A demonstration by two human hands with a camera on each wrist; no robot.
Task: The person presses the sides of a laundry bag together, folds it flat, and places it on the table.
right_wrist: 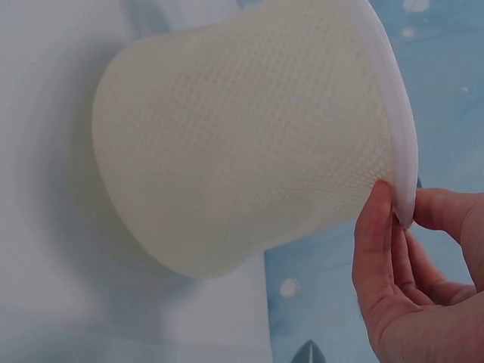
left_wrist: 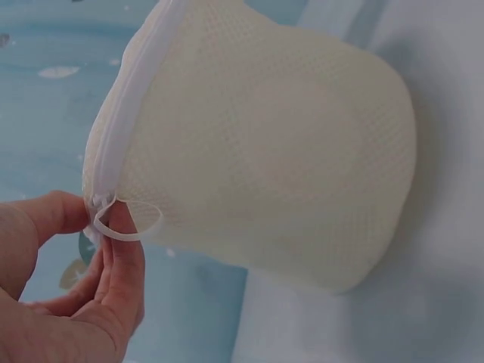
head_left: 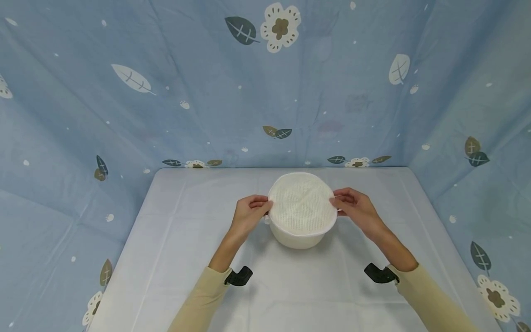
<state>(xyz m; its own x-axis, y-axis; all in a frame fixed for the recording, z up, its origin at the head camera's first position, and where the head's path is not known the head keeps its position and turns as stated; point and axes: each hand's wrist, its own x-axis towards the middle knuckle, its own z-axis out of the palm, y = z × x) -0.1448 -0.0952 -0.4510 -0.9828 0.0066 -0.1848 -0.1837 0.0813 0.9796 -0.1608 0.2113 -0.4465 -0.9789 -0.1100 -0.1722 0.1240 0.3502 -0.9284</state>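
A cream mesh laundry bag [head_left: 302,203], round and drum-shaped, stands upright near the far middle of the table, its flat mesh top facing up. A white zipper band [left_wrist: 140,98] runs around its upper rim, with a small white loop [left_wrist: 130,237] at the left side. My left hand [head_left: 250,213] pinches the rim by that loop between thumb and fingers. On the opposite side, my right hand [head_left: 356,210] pinches the rim the same way. The bag's wall [right_wrist: 242,144] looks slightly dented. Its inside is hidden, and I cannot tell whether its base touches the table.
White cloth covers the table [head_left: 307,295]. A blue curtain [head_left: 199,92] with leaves and flowers surrounds its back and sides. Black wrist mounts sit on the left sleeve [head_left: 203,295] and the right sleeve [head_left: 427,295].
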